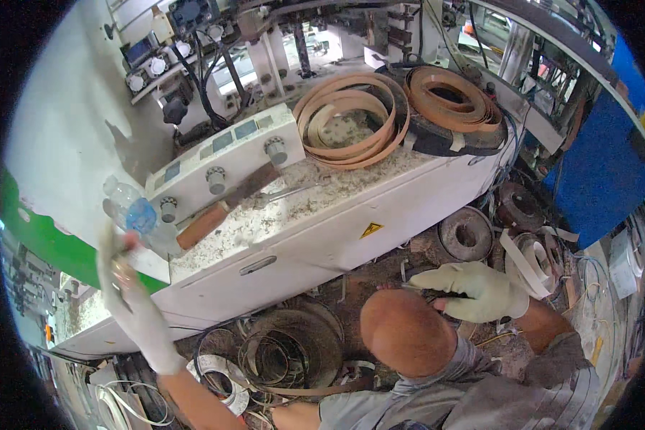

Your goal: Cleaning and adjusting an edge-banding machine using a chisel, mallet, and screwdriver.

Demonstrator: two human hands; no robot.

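Note:
My left hand, in a white glove, is raised at the left beside a clear plastic bottle with a blue label. Its fingers point upward, somewhat blurred, with nothing visible in them; whether they touch the bottle I cannot tell. Low on the right is my right hand, also gloved in white, its thumb and fingers curled together. Something thin and dark shows at its fingertips, too small to name. Between the hands, a brown wooden-handled tool lies on the dusty white machine top, near a thin metal rod.
A white control box with several grey knobs stands behind the tool. Coils of brown banding and another brown roll lie farther right. Dark rings and round reels crowd the floor. A blue panel rises at right.

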